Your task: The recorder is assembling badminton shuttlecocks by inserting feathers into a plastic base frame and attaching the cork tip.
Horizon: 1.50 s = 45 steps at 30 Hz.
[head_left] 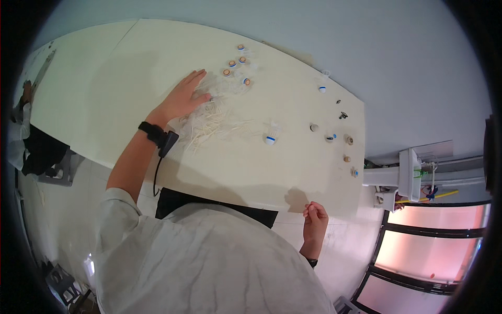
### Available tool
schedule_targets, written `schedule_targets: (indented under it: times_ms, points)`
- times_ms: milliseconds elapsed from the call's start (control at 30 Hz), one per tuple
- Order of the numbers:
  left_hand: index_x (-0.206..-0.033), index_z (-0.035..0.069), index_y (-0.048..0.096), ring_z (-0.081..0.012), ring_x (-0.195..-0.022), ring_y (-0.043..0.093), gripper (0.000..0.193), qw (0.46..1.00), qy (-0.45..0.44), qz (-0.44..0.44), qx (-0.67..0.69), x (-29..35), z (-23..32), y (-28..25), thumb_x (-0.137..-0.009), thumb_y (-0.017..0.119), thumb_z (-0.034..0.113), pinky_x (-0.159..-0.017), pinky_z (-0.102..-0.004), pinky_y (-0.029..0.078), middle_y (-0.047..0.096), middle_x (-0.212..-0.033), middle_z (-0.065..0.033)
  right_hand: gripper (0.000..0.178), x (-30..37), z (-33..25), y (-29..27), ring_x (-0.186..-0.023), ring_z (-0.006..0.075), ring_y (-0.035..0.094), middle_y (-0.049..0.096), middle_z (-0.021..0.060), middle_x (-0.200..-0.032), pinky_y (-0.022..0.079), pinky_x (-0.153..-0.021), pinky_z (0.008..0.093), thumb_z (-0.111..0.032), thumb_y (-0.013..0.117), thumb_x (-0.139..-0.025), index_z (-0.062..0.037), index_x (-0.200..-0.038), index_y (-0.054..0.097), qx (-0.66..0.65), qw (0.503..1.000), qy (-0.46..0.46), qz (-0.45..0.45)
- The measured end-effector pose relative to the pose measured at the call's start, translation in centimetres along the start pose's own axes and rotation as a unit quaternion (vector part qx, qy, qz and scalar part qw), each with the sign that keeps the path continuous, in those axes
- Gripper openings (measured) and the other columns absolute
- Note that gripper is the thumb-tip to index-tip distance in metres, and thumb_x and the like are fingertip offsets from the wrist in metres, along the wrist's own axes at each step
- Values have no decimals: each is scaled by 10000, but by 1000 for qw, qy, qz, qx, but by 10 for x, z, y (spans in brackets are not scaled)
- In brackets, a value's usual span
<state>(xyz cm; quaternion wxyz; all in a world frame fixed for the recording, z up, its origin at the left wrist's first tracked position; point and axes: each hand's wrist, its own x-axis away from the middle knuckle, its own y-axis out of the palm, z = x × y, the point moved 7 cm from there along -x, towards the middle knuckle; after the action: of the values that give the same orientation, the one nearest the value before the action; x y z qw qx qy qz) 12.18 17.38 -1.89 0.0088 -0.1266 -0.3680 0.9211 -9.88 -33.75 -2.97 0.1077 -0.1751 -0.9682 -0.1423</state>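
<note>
My left hand (pixel 183 98) lies over the table with its fingers stretched out and the thumb apart. Under and beside it is crumpled clear plastic (pixel 222 86), next to a loose heap of thin pale sticks (pixel 208 121). Close to the table's front edge, my right hand (pixel 315 220) is raised with thumb and fingertips pinched together. Whatever is between them, if anything, is too small to make out. Beyond the left hand stand several small clear containers (pixel 226 73) with brownish round tops and blue bands. A similar container with a white and blue end (pixel 270 140) lies mid-table.
The pale table (pixel 141 89) meets a wall at its far side. On its right lie another blue-and-white capped piece (pixel 322 89), small dark bits (pixel 343 115), a grey round piece (pixel 314 127) and several small tan parts (pixel 349 140). A white sink-like fixture (pixel 409 175) stands past the right edge.
</note>
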Motion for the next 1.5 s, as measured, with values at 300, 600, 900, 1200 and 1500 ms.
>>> schedule_targets:
  times_ms: [300, 600, 900, 1200, 1500]
  points:
    - [-1529, -12, 388, -290, -1552, 227, 668, 981, 24, -153, -116, 29, 28, 21, -1011, 586, 360, -1269, -411, 172, 321, -1648, -132, 258, 13, -17, -25, -548, 125, 499, 511, 18, -594, 404, -541, 256, -193, 586, -1052, -5, -885, 646, 61, 997, -6, 42]
    - [-1536, 44, 381, -346, -1527, 272, 662, 995, 48, -83, -39, -15, 15, 17, -976, 640, 284, -1242, -434, 234, 372, -1603, -193, 253, -4, -22, 4, -628, 121, 535, 587, 31, -764, 417, -562, 265, -210, 578, -1053, -27, -885, 628, 94, 996, -1, -3]
    - [-1460, 38, 494, -360, -1388, 444, 614, 993, 70, -89, -26, 11, 20, 10, -944, 686, 312, -1167, -424, 350, 528, -1459, -179, 218, 10, -7, -7, -675, 130, 561, 614, 51, -801, 440, -580, 271, -175, 590, -1042, 5, -937, 654, 135, 991, 14, 14]
    - [-1228, 40, 655, -278, -1109, 612, 396, 994, 44, -7, -98, -27, 34, 15, -932, 690, 301, -1023, -433, 433, 710, -1053, -80, 239, -2, -30, 17, -657, 119, 541, 597, 33, -752, 431, -591, 268, -200, 602, -1039, 3, -930, 666, 158, 987, -29, -14]
    - [-1291, 51, 649, -194, -1093, 655, 455, 976, 64, 46, 204, -31, 103, -3, -846, 743, 22, -963, -340, 509, 706, -1120, -79, 214, -9, -26, 78, -662, 129, 560, 615, 47, -736, 452, -617, 267, -172, 612, -1029, 17, -953, 675, 200, 976, -41, -79]
